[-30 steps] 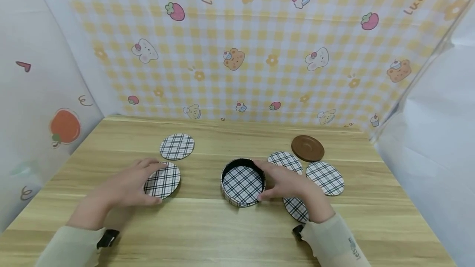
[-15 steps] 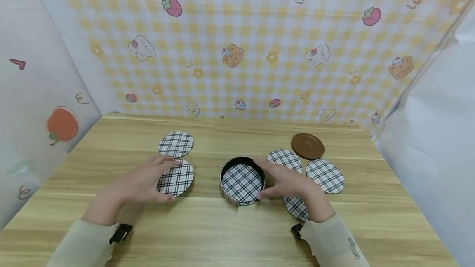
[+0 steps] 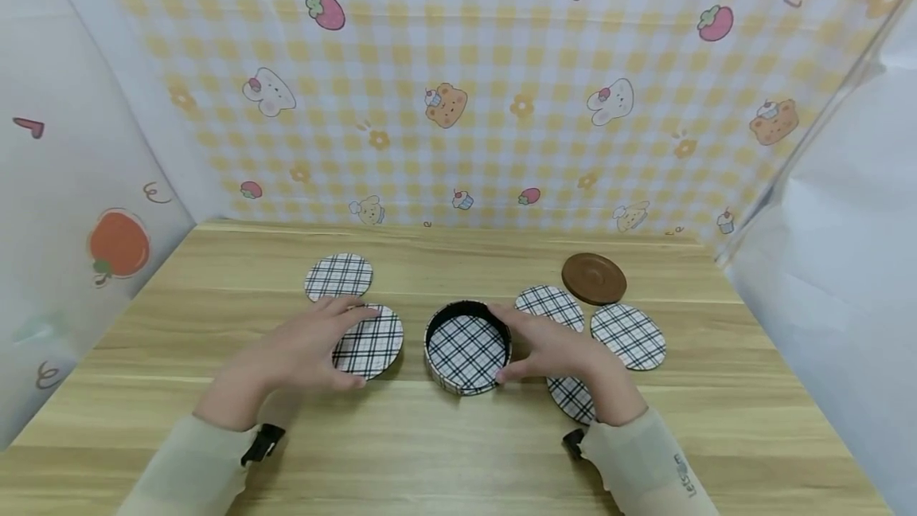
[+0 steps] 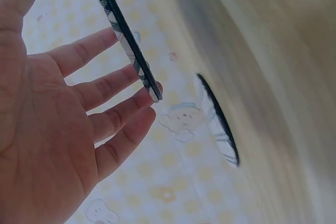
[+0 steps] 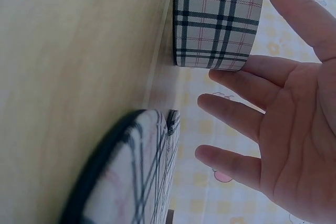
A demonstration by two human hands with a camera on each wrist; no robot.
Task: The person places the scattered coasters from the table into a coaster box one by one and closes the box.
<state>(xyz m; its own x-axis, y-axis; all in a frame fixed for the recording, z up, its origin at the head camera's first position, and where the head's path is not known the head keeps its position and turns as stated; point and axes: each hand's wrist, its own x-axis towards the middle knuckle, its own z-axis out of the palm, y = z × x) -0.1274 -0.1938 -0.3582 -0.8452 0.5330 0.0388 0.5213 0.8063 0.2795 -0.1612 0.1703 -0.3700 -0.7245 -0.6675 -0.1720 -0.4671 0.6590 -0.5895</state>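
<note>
The left hand (image 3: 308, 345), thumb and fingers spread wide, holds a plaid disc (image 3: 371, 343) by its edges just left of the round plaid holder (image 3: 446, 383), probably to leave both faces uncovered. The right hand (image 3: 548, 349), also spread wide, grips the holder's right side, seemingly to steady it with its mouth unobstructed. Another disc (image 3: 339, 275) lies far left; three patterned discs (image 3: 629, 337) and a brown disc (image 3: 594, 277) lie right

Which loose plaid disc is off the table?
The disc gripped by the left hand, just left of the round box: it is held above the table, while the other four loose discs rest on it.
</note>
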